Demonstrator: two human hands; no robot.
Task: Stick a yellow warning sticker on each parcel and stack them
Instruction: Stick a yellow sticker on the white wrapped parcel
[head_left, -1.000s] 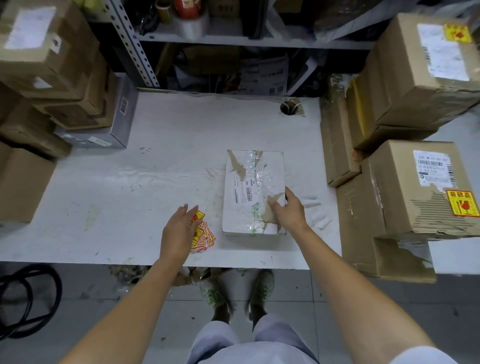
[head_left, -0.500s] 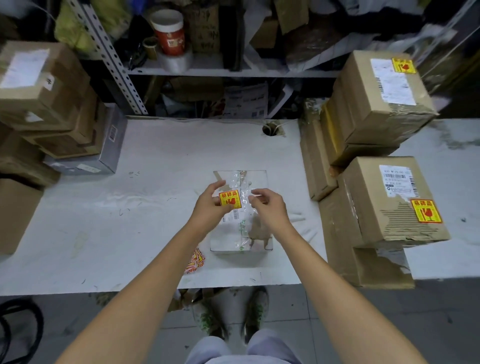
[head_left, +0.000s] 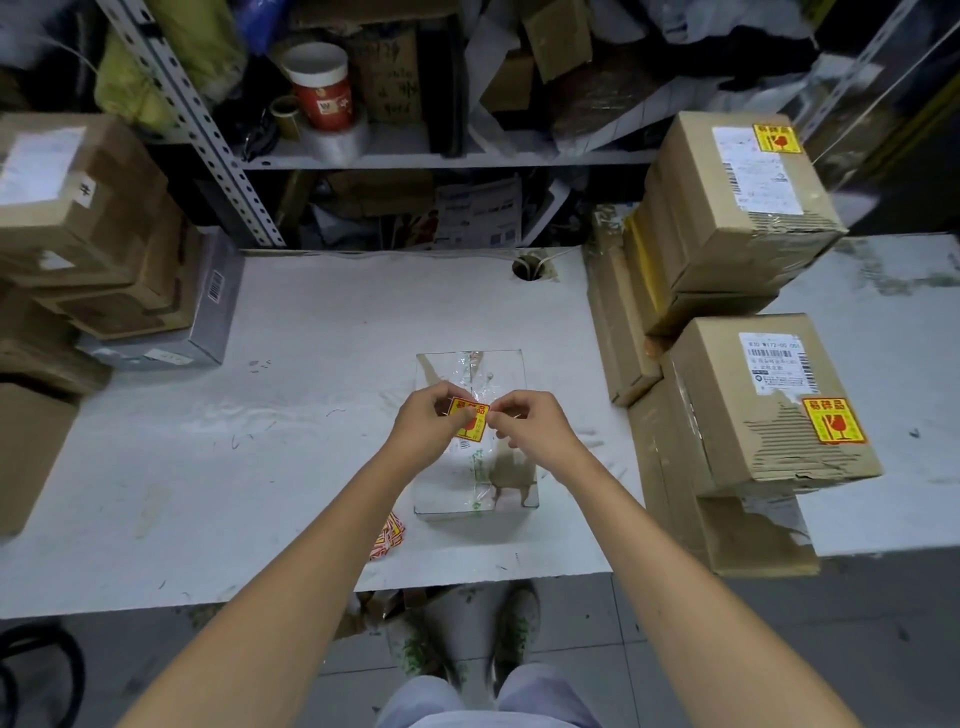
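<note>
Fingers (head_left: 437, 397) of the left hand (head_left: 422, 431) and right hand (head_left: 537, 428) pinch one yellow sticker (head_left: 470, 425), seemingly not yet stuck, directly over the white parcel (head_left: 501, 486), which lies lengthwise away from the person.

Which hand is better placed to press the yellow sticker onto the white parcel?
Probably the left hand: it grips the yellow sticker directly above the white parcel. The right hand only pinches its upper corner.
</note>
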